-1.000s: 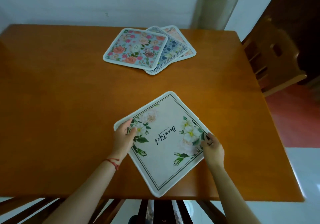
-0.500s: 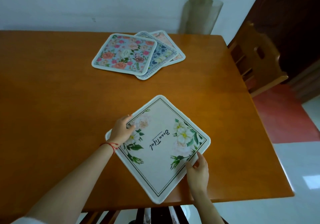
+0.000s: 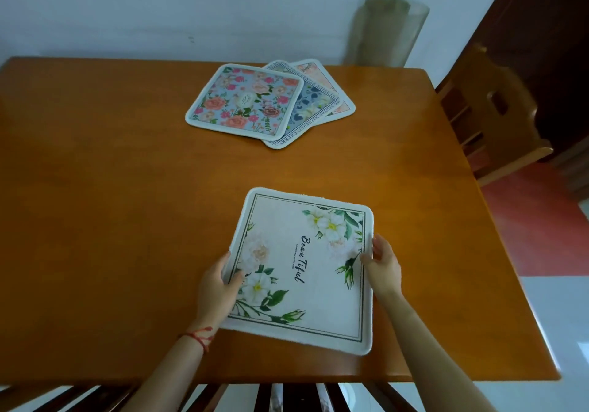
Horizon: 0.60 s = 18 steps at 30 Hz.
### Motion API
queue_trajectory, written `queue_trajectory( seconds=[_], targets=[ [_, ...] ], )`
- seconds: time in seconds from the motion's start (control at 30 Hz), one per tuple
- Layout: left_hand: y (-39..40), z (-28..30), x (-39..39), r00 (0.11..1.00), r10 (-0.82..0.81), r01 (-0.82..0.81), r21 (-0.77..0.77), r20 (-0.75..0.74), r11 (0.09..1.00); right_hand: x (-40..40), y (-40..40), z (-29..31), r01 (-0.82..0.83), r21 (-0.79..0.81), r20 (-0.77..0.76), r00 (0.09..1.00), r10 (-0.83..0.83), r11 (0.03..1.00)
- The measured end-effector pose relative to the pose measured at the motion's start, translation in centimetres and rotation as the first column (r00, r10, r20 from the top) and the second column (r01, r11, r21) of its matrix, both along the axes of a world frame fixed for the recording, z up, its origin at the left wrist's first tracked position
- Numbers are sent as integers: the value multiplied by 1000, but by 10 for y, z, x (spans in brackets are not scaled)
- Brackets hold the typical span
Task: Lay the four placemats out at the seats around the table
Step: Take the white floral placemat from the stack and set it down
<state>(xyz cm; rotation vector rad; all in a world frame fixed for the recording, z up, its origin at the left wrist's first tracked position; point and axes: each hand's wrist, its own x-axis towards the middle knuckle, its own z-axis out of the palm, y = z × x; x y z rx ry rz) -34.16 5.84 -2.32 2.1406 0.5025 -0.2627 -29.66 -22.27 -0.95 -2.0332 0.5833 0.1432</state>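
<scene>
Squaring placemat 1, the white floral placemat (image 3: 302, 268), at the near seat on the table (image 3: 95, 220). Left hand (image 3: 216, 290) pinching its left edge, right hand (image 3: 382, 265) gripping the right. Next, probably: release, then reach for the 3 stacked placemats (image 3: 271, 102) far across.

I see pale wall (image 3: 159, 7), wooden chair (image 3: 490, 115) at right, red floor (image 3: 522, 220), dark door (image 3: 548, 45).
</scene>
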Motion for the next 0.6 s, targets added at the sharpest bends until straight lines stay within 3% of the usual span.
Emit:
queue_trajectory(
  seconds=[0.27,0.5,0.6],
  targets=[
    [-19,-9,-39,977,200,-208,-132,-70,969,42,5,2,-149,-22,-30,989,148,989],
    [-31,-5,-58,983,163,-174,-134,-86,976,63,16,2,-203,-26,-23,979,203,979],
    [-25,-4,-52,983,170,-177,-118,-68,977,58,16,0,-139,-9,18,990,139,990]
  ],
)
